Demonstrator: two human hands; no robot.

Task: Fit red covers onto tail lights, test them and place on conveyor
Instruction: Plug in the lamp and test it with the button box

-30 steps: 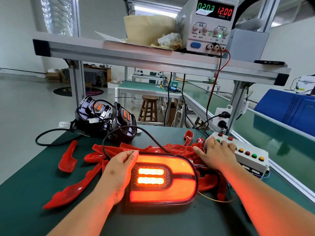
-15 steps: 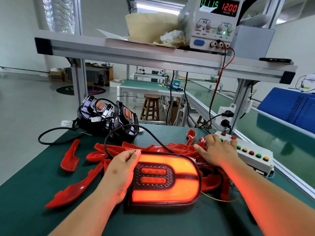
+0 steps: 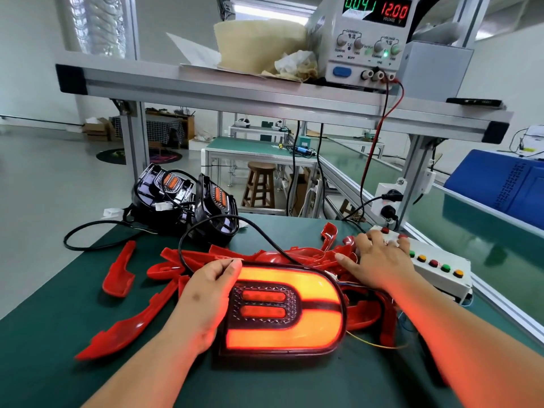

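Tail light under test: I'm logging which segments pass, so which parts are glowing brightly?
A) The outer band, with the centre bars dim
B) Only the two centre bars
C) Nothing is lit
A: on the tail light the outer band glows bright orange, while the two centre bars show only a dull red.

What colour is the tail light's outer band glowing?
Orange-red; the tail light shows best in the head view.

tail light (image 3: 309, 338): glowing orange-red band, dark dotted centre with two red bars | covers (image 3: 117, 272): glossy red | surface (image 3: 265, 381): dark green | button box (image 3: 441, 282): white with red, green and yellow buttons | power supply (image 3: 362, 39): green and red digits
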